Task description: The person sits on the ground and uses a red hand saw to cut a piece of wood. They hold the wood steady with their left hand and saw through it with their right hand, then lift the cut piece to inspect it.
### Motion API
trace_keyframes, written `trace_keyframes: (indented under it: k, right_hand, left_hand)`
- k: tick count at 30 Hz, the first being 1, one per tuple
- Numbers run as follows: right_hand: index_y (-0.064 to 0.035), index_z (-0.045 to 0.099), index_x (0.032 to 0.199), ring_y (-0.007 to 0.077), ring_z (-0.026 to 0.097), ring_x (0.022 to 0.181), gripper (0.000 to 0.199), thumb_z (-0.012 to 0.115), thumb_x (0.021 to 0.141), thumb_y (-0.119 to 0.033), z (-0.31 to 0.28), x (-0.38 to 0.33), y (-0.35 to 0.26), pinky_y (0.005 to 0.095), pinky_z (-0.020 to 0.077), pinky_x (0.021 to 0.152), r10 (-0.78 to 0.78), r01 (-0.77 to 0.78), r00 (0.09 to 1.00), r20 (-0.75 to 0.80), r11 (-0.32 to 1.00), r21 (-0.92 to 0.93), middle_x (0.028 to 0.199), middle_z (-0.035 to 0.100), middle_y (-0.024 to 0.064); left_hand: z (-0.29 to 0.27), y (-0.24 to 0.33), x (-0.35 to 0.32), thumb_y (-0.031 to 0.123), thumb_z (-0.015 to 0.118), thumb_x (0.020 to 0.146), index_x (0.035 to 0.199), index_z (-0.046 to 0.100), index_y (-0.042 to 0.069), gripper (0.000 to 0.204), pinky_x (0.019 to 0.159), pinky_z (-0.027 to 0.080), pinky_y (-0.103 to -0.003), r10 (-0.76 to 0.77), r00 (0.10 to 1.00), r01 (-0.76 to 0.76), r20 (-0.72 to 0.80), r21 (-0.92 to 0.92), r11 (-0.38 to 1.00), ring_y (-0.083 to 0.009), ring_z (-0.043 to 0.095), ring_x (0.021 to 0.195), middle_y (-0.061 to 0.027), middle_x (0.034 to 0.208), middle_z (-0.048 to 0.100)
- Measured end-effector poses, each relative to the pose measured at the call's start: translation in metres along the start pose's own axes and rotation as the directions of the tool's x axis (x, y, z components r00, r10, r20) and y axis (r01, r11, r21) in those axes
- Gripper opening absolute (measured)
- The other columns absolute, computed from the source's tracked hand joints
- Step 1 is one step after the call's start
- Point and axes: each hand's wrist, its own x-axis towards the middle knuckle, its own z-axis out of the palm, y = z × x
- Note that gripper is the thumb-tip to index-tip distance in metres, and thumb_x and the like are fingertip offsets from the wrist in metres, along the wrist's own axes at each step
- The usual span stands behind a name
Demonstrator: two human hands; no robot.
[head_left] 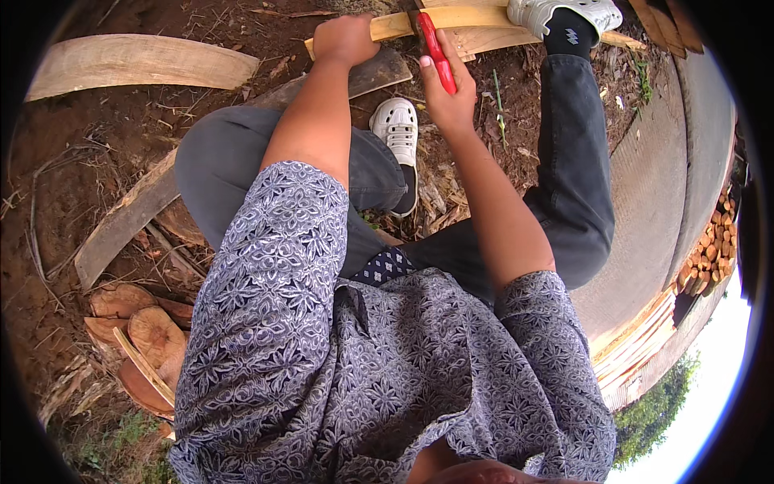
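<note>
My left hand [345, 40] is closed around the near-left end of a narrow yellowish wooden strip [480, 17] at the top of the view. In my right hand [453, 98] is a red-handled saw [435, 50]. Its dark blade crosses the strip just right of my left hand. The blade's far part lies beyond the picture's upper edge, and I cannot make out its teeth. My right foot, in a white clog [522, 11], rests on the strip. Below the strip, a grey weathered board [379, 74] lies on the soil.
A broad curved pale plank [145, 63] lies at the far left. Another board [121, 234] slants beside my left knee. Cut wood pieces [153, 339] are heaped at lower left. On the right are a large grey sheet [645, 202] and stacked wood [711, 250]. My left clog [395, 129] stands on the soil.
</note>
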Motion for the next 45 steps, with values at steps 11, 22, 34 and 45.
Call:
trace_keyframes:
  k: [11, 22, 34, 45]
  right_hand:
    - [-0.0047, 0.05, 0.153, 0.0115, 0.063, 0.111, 0.055, 0.065, 0.101, -0.009, -0.106, -0.102, -0.114, 0.0271, 0.0493, 0.097, 0.32, -0.299, 0.941, 0.113, 0.939, -0.172, 0.136, 0.066, 0.0147]
    - [-0.0018, 0.066, 0.136, 0.0102, 0.066, 0.089, 0.045, 0.073, 0.094, -0.018, -0.002, 0.026, -0.016, 0.0275, 0.0531, 0.083, 0.139, -0.141, 0.988, -0.067, 0.989, -0.034, 0.102, 0.077, 0.0111]
    - [-0.0049, 0.048, 0.154, 0.0136, 0.062, 0.115, 0.057, 0.067, 0.102, -0.016, -0.061, -0.071, -0.039, 0.0288, 0.0493, 0.098, 0.26, -0.255, 0.962, 0.083, 0.965, -0.066, 0.14, 0.064, 0.0137]
    - [-0.0015, 0.062, 0.14, 0.0078, 0.064, 0.084, 0.046, 0.07, 0.096, -0.013, -0.042, -0.021, -0.068, 0.025, 0.0527, 0.08, 0.246, -0.243, 0.969, 0.023, 0.965, -0.1, 0.105, 0.075, 0.0102]
  left_hand:
    - [-0.011, 0.005, 0.0, 0.04, 0.077, 0.077, 0.12, 0.071, 0.02, 0.048, 0.087, 0.059, -0.047, -0.012, 0.999, 0.012, 0.037, 0.002, 1.0, -0.032, 0.074, 0.099, -0.012, 0.106, 0.077]
    - [-0.001, 0.003, 0.007, 0.04, 0.078, 0.077, 0.119, 0.071, 0.019, 0.047, 0.085, 0.059, -0.048, -0.007, 1.0, 0.007, -0.019, 0.02, 1.0, -0.0317, 0.075, 0.098, -0.0121, 0.105, 0.077]
    - [0.002, 0.003, 0.011, 0.039, 0.076, 0.078, 0.119, 0.071, 0.02, 0.046, 0.086, 0.059, -0.047, 0.01, 1.0, -0.01, -0.001, 0.015, 1.0, -0.0312, 0.074, 0.1, -0.0114, 0.105, 0.077]
    - [-0.008, 0.008, 0.001, 0.039, 0.076, 0.077, 0.118, 0.071, 0.02, 0.045, 0.085, 0.059, -0.047, -0.016, 1.0, 0.016, 0.02, -0.01, 1.0, -0.0315, 0.074, 0.099, -0.0114, 0.104, 0.077]
